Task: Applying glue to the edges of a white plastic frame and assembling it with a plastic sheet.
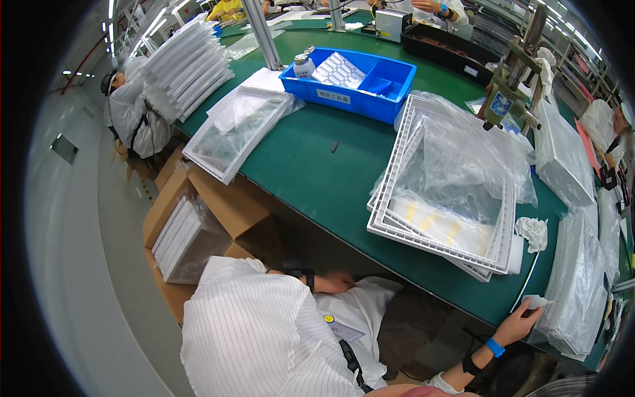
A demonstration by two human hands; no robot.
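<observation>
Right hand (520, 322): fingers pinched on a small white piece (534, 302) at the desk (344, 178) edge, just beside a plastic-wrapped stack (573, 284); left hand (338, 282) at the lap, finger spread and contents cannot be told. Judged progress: piece picked up, not yet applied or set down. White frames (428, 247) lie loosely stacked under clear film (463, 155), neither hand touching them; number finished or left cannot be determined.
</observation>
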